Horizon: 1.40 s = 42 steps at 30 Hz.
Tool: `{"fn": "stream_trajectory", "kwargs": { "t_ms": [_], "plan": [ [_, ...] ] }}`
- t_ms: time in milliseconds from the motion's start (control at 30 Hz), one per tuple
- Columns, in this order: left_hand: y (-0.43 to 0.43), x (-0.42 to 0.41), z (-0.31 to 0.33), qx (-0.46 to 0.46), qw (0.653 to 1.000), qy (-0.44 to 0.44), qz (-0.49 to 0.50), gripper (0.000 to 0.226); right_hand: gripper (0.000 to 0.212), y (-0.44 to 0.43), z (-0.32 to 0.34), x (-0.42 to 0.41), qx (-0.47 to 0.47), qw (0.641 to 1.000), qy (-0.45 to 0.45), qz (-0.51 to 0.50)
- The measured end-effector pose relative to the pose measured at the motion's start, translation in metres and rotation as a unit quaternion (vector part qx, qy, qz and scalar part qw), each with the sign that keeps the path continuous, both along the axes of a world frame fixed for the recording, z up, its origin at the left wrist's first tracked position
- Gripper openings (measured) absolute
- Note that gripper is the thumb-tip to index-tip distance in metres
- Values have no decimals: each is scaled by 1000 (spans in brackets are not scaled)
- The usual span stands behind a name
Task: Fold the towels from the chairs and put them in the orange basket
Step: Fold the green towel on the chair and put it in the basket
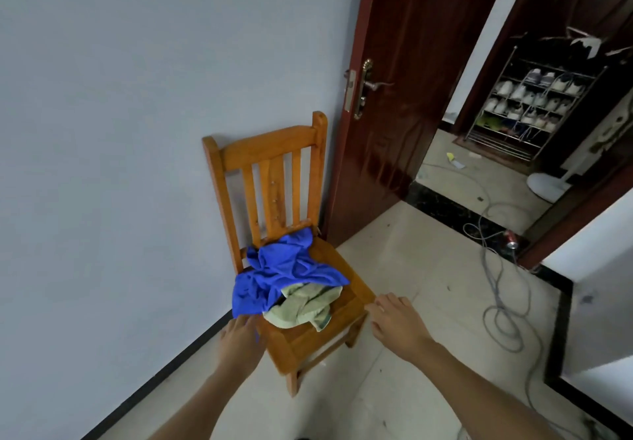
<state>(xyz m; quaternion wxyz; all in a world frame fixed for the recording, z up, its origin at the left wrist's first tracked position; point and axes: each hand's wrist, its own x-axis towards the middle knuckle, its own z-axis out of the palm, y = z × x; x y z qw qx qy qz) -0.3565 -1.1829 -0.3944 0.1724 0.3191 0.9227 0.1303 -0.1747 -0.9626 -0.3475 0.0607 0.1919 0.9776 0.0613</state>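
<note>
A small wooden chair [274, 165] stands against the pale wall. On its seat lie a crumpled blue towel [277, 270] and, partly under it toward the front, a crumpled pale green towel [303, 306]. My left hand [239, 336] is at the seat's left front corner, just below the hanging edge of the blue towel, fingers fairly straight. My right hand [397, 319] hovers at the seat's right front corner, fingers relaxed, holding nothing. No orange basket is in view.
A dark red door [394, 97] stands open right of the chair. Grey cables [503, 302] loop over the tiled floor at right, with a red can [511, 239] near the doorway. A shoe rack [534, 103] stands in the far room.
</note>
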Motion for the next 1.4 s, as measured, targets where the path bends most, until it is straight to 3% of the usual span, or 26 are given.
{"fn": "stream_trajectory", "kwargs": {
  "t_ms": [300,500,600,800,967,1167,1400],
  "plan": [
    [73,-44,4,11,1000,-8,21,45,43,73,13,-61,-9,999,13,30],
    [101,-46,4,15,997,0,74,44,35,118,18,-82,10,997,20,79],
    [115,-41,4,28,992,-6,126,44,29,145,19,-91,-52,993,-37,98],
    [152,13,-14,31,957,-44,286,43,36,211,5,-100,-107,972,14,209],
    [191,90,-21,-2,929,-75,362,46,34,245,-15,-96,-126,946,-58,293],
    [188,139,-30,-28,899,-94,426,44,30,234,-46,-98,-162,918,-103,347],
    [161,123,-44,-27,877,-103,468,44,32,191,-74,-124,-152,898,-136,389]
  ]
}}
